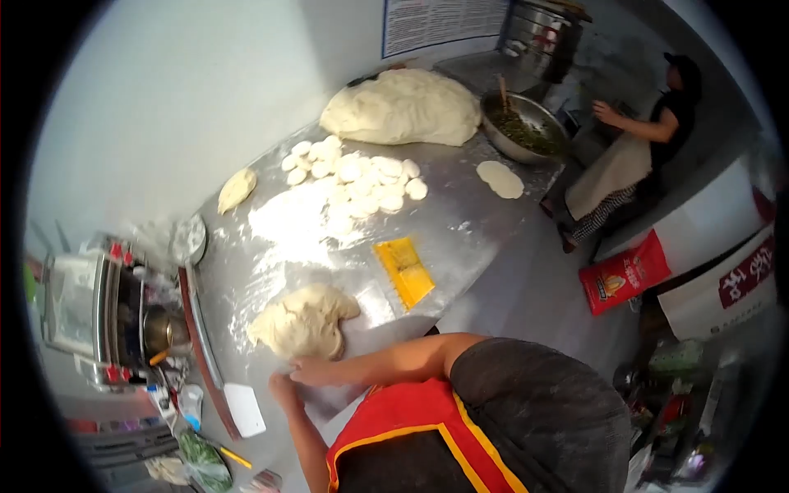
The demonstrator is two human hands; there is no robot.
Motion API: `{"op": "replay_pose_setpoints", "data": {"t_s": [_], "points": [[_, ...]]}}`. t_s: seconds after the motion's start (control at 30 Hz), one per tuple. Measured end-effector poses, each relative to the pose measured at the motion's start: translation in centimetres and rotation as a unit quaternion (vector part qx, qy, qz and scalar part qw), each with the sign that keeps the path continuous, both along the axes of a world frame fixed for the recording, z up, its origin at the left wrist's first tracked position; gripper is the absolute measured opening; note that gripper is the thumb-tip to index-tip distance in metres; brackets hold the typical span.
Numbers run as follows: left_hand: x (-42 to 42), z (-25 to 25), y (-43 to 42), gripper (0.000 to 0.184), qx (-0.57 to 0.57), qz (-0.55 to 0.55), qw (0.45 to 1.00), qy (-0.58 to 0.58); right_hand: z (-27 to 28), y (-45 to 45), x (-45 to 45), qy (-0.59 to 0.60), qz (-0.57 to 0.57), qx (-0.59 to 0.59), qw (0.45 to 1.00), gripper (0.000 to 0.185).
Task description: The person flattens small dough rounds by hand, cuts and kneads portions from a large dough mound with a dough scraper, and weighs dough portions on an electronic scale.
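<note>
My right hand reaches in from the right, just below a large soft lump of dough on the metal table. Beside it, my left hand comes up from below, and the two hands meet or nearly touch. Both look closed, with the fingers drawn together; whatever may be between them is too small to make out. The dough lump is irregular, with folds on its right side. A yellow plastic scraper or packet lies to the right of the lump.
Floured dough pieces and a huge dough mass occupy the back of the metal table. A bowl of green filling stands beside a flat dough sheet. Rods and a white scraper lie left. A co-worker stands right.
</note>
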State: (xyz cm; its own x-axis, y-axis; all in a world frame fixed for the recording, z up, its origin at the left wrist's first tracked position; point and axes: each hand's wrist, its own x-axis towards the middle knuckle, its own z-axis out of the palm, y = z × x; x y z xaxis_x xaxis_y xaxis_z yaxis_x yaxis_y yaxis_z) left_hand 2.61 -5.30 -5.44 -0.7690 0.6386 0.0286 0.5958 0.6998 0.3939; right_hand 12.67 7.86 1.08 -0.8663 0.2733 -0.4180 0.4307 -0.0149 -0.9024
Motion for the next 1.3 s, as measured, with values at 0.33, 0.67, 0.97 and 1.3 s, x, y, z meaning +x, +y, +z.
{"op": "replay_pose_setpoints", "data": {"t_s": [0.33, 0.67, 0.97, 1.3], "points": [[2.0, 4.8, 3.0, 0.016, 0.425, 0.172, 0.822, -0.337, 1.3, 3.1, 1.3, 0.003, 0.044, 0.008, 0.999, 0.034], [0.0, 1.9, 0.9, 0.020, 0.445, 0.347, 0.702, -0.434, -0.4, 4.3, 2.1, 0.097, 0.004, 0.086, 0.992, 0.018], [0.6, 0.9, 0.7, 0.018, 0.086, 0.023, 0.996, -0.015, -7.2, 6.6, 3.4, 0.248, -0.008, 0.028, 0.968, 0.005], [3.2, 3.5, 4.7, 0.040, 0.245, 0.328, 0.890, -0.202, 4.8, 12.8, 8.2, 0.067, -0.018, -0.046, 0.997, 0.038]]}}
